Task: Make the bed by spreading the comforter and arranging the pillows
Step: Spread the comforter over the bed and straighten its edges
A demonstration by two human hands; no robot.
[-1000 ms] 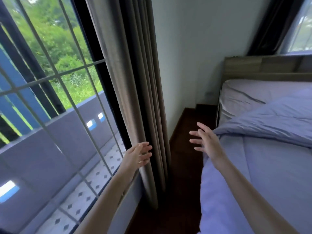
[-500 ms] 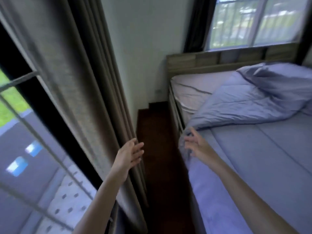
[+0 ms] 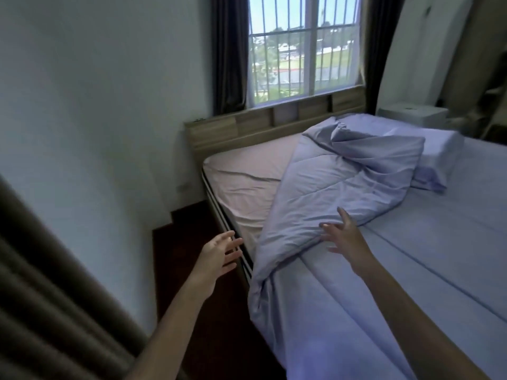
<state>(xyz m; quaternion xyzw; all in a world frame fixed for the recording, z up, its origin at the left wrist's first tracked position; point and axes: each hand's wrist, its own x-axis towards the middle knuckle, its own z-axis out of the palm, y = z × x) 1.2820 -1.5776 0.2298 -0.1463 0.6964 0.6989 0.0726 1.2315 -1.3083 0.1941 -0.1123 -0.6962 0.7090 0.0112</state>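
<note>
Nearest, at lower left: folds of a brown curtain (image 3: 41, 311). Beside it, a strip of dark wooden floor (image 3: 192, 270) between white wall and bed.

Reaching forward over that floor strip, the left hand (image 3: 216, 259): fingers spread and loosely extended, gripping nothing, hovering just beside the bed's edge at the mattress (image 3: 247, 187) side. A little further right, the right hand (image 3: 343, 237): fingers splayed wide, palm down, empty too, held over the lavender comforter (image 3: 356, 297) right at the lower edge of its folded-back part; whether touching the cloth or just above it, cannot tell. Both hands well apart from each other.

Across the near and right part of the bed, the comforter lying flat, its left side hanging over the bed edge. Further up, its upper left portion (image 3: 343, 174) flipped back diagonally in a rumpled heap, baring the pale pink fitted sheet with a few creases at the head-left corner.

Behind the heap, to the right, a pillow (image 3: 439, 157) in matching lavender, lying flat, partly tucked under the folded cloth.

Beyond, a wooden headboard (image 3: 247, 127) with open cubbies, then a barred window (image 3: 301, 50) flanked by dark drapes, greenery outside. At far right, a white bedside unit (image 3: 411, 113).
</note>
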